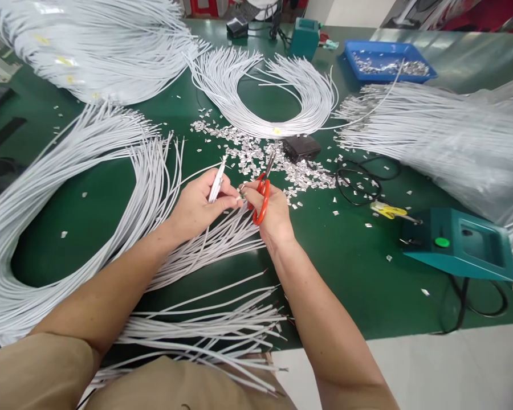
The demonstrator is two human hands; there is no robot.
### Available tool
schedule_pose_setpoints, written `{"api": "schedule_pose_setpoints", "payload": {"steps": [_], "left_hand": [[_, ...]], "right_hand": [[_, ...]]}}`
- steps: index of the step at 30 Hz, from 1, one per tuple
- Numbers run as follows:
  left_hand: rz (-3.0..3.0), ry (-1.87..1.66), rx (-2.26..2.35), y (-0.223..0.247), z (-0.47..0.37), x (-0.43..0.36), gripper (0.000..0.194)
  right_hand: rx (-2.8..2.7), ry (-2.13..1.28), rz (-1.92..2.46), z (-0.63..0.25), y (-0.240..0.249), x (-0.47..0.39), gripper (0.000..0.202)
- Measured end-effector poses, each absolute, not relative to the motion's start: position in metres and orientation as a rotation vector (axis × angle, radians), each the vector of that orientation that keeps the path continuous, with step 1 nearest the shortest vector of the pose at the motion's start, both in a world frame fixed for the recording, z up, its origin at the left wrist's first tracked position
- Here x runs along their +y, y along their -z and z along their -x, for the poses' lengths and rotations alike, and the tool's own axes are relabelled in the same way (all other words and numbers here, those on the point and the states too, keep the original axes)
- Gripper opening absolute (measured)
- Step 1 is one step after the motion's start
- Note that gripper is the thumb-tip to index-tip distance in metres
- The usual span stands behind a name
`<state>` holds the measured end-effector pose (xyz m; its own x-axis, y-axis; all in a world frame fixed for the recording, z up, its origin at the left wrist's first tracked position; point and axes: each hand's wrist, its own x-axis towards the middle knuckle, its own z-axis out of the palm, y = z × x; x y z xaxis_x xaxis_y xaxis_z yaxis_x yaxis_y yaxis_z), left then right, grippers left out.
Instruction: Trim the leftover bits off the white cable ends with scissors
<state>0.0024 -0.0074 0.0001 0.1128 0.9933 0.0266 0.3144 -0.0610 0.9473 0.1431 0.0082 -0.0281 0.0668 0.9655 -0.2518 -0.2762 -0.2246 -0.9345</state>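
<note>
My left hand (pixel 200 202) is closed around a few white cables (pixel 217 181), whose ends stick up past the fingers. Its thumb and fingertip pinch near the right fingertips, with a small pale bit between them. Orange-handled scissors (pixel 263 199) hang in my right hand (pixel 273 213), blades pointing up and away. The right thumb and forefinger are pressed together beside the left ones; what they pinch is too small to tell. Below both hands, loose white cables (pixel 209 250) fan across the green table (pixel 333 273).
Coiled cable bundles (pixel 132 210) lie left, with another coil (pixel 277 128) ahead. Silvery scraps (pixel 250 154) are scattered beyond my hands, near a black block (pixel 301 148). A blue tray (pixel 389 62), bagged cables (pixel 431 125) and a teal soldering-type device (pixel 457 242) stand right.
</note>
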Motion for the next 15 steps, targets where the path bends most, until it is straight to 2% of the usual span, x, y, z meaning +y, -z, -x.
{"api": "schedule_pose_setpoints", "payload": {"steps": [3,8,12,15], "left_hand": [[-1.383,-0.919,1.125,0.001,0.000,-0.005,0.021],[-1.168,-0.982,1.012,0.008,0.007,0.003,0.016],[-1.072,-0.933,1.029,0.008,0.010,0.003,0.037],[-1.035,-0.923,1.051,0.007,0.012,0.003,0.039]], "right_hand": [[-0.818,-1.387,1.280,-0.146,0.027,0.010,0.015],[-1.151,-1.196,1.354,-0.155,0.025,0.009,0.026],[-1.428,-1.022,1.403,-0.160,0.028,0.008,0.021],[-1.678,-0.833,1.448,-0.162,0.028,0.007,0.019]]}}
